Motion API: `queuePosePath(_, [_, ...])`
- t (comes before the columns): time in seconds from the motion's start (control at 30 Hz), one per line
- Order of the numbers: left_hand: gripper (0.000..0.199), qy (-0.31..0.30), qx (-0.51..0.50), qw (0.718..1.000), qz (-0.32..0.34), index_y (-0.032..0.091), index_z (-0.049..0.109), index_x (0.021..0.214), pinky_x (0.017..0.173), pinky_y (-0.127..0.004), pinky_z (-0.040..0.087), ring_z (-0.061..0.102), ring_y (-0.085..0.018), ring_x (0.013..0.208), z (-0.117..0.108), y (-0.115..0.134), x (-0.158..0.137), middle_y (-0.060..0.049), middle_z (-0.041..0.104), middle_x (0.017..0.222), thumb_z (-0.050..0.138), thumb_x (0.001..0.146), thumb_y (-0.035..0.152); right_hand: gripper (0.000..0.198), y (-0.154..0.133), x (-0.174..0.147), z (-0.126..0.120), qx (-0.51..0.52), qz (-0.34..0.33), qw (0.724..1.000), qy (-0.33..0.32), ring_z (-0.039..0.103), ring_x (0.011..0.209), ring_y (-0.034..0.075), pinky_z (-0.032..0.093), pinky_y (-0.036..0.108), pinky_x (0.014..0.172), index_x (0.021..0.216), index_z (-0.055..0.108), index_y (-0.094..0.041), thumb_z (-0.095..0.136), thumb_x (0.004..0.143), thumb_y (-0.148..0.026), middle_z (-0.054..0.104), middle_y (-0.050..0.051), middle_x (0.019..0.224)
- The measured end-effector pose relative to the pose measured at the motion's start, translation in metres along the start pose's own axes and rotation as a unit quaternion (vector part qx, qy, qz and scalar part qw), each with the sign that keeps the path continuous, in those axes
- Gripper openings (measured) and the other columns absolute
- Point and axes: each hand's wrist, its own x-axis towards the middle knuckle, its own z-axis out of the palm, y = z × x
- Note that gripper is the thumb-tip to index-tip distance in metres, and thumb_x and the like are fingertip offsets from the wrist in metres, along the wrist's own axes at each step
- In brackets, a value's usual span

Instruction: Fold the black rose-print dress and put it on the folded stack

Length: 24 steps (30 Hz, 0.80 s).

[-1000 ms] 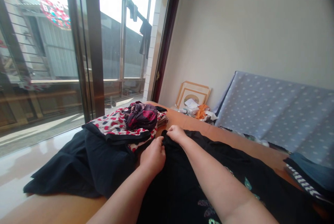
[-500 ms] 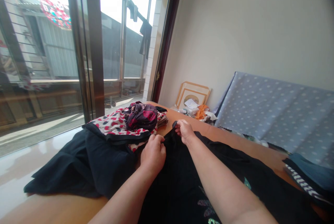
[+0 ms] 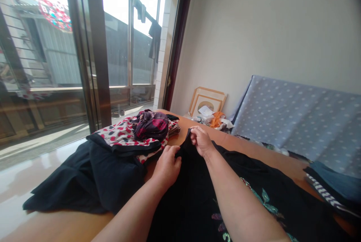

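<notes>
A black garment with shiny sequin leaf and flower decoration [image 3: 194, 185] lies spread over the wooden surface in front of me. My left hand [image 3: 168, 165] pinches its far edge, fingers closed on the cloth. Just to the right and a little farther off, my right hand [image 3: 201, 140] grips the same edge and holds a fold of it raised. Left of my hands is a heap: dark trousers [image 3: 84, 178], a white cloth with red and black hearts [image 3: 118, 133], and a bunched purple-and-red patterned cloth [image 3: 150, 124] on top. My forearms hide part of the black garment.
The wooden surface [image 3: 186, 119] reaches a glass sliding door [image 3: 96, 46] on the left. Folded clothes [image 3: 332, 185] are stacked at the right. A blue dotted cloth [image 3: 296, 117] drapes behind. Picture frames [image 3: 207, 101] lean on the wall beside papers and an orange cloth [image 3: 217, 119].
My right hand has lifted the garment's edge slightly, and more of the sequin decoration shows beside my right forearm. Both hands keep their hold. The view has shifted slightly.
</notes>
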Motion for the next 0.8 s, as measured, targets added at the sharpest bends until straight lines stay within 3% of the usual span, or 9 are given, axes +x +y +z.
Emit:
queuePosePath(0.13, [0.027, 0.007, 0.015, 1.0, -0.004, 0.025, 0.064, 0.113, 0.086, -0.031, 0.048, 0.06, -0.02, 0.103, -0.003, 0.003, 0.001, -0.005, 0.06, 0.113, 0.055, 0.088, 0.021, 0.019, -0.007, -0.003, -0.002, 0.011, 0.004, 1.0, -0.02, 0.036, 0.041, 0.007, 0.026, 0.019, 0.039, 0.085, 0.061, -0.019, 0.065, 0.071, -0.032, 0.05, -0.007, 0.052])
queuePosePath(0.33, [0.041, -0.007, 0.056, 0.998, 0.0, 0.028, 0.062, 0.124, 0.098, -0.033, 0.044, 0.057, -0.022, 0.113, -0.006, 0.003, 0.001, -0.004, 0.059, 0.122, 0.062, 0.083, 0.022, 0.015, -0.019, -0.007, -0.002, 0.027, 0.002, 0.996, -0.088, 0.033, 0.04, 0.007, 0.024, 0.018, 0.039, 0.084, 0.061, -0.02, 0.064, 0.073, -0.03, 0.045, -0.008, 0.047])
queuePosePath(0.47, [0.021, -0.019, 0.094, 0.995, -0.008, 0.027, 0.067, 0.104, 0.092, -0.032, 0.045, 0.058, -0.021, 0.106, -0.009, 0.006, 0.001, -0.003, 0.063, 0.109, 0.059, 0.085, 0.023, 0.015, -0.02, -0.005, -0.004, 0.025, -0.003, 0.996, -0.089, 0.034, 0.039, 0.007, 0.023, 0.018, 0.038, 0.085, 0.061, -0.02, 0.064, 0.074, -0.03, 0.046, -0.008, 0.047])
queuePosePath(0.57, [0.017, 0.006, 0.141, 0.989, -0.044, 0.025, 0.065, 0.097, 0.087, -0.031, 0.045, 0.058, -0.021, 0.103, -0.016, 0.016, 0.001, -0.004, 0.061, 0.109, 0.055, 0.084, 0.021, 0.019, -0.015, -0.002, -0.005, 0.022, 0.004, 0.998, -0.067, 0.046, 0.043, 0.009, 0.03, 0.019, 0.041, 0.089, 0.06, -0.021, 0.065, 0.074, -0.031, 0.059, -0.005, 0.056])
queuePosePath(0.7, [0.017, 0.008, 0.257, 0.96, -0.106, 0.022, 0.061, 0.099, 0.083, -0.035, 0.044, 0.058, -0.024, 0.098, -0.026, 0.029, 0.0, -0.009, 0.057, 0.113, 0.052, 0.085, 0.025, 0.023, 0.004, -0.002, -0.003, 0.017, 0.039, 0.997, -0.063, 0.071, 0.078, 0.017, 0.048, 0.023, 0.062, 0.097, 0.058, -0.023, 0.066, 0.077, -0.033, 0.074, 0.002, 0.085])
queuePosePath(0.8, [0.021, -0.03, 0.313, 0.942, -0.119, 0.021, 0.061, 0.101, 0.084, -0.038, 0.042, 0.057, -0.027, 0.1, -0.028, 0.031, -0.002, -0.011, 0.057, 0.115, 0.048, 0.085, 0.024, 0.032, 0.021, -0.003, 0.001, 0.017, 0.073, 0.992, -0.098, 0.069, 0.105, 0.019, 0.049, 0.028, 0.086, 0.106, 0.059, -0.025, 0.071, 0.077, -0.033, 0.074, 0.004, 0.106])
